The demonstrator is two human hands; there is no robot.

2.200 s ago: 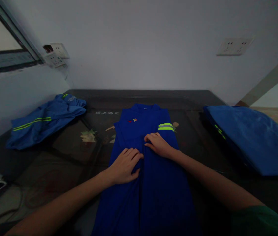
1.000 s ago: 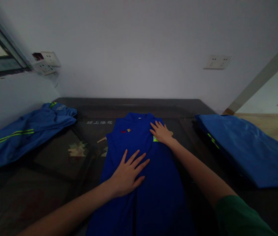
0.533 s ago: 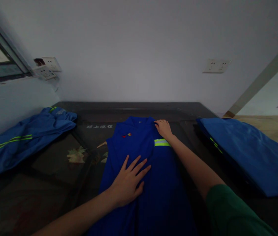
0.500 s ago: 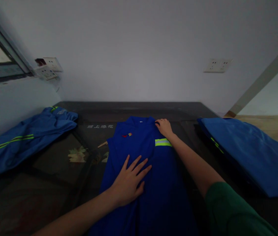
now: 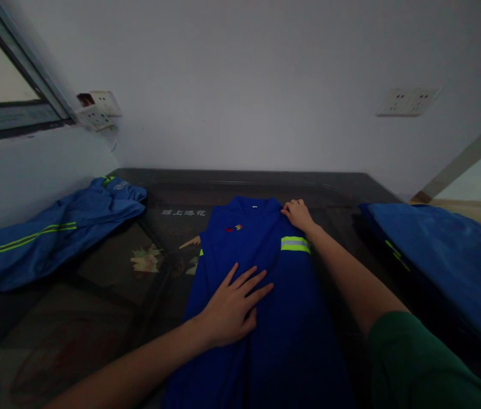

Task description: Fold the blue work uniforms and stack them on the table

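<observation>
A blue work jacket (image 5: 261, 250) lies on the dark table, its collar toward the wall. It has a small red and yellow emblem on the chest and a yellow-green and silver reflective band. My left hand (image 5: 235, 309) rests flat and open on the middle of the jacket, fingers spread. At the jacket's shoulder on the right, my right hand (image 5: 297, 215) has its fingers curled and closed on the cloth edge. The jacket's lower part runs out of view at the bottom.
On the left of the dark table (image 5: 95, 267) lies a crumpled blue garment (image 5: 61, 227) with yellow-green stripes. A folded stack of blue garments (image 5: 440, 261) sits on the right. Behind the table stands a wall with sockets (image 5: 408, 102).
The whole view has shifted, so things appear further right. My right hand's fingers are more curled at the jacket's shoulder. My left hand stays flat on the jacket.
</observation>
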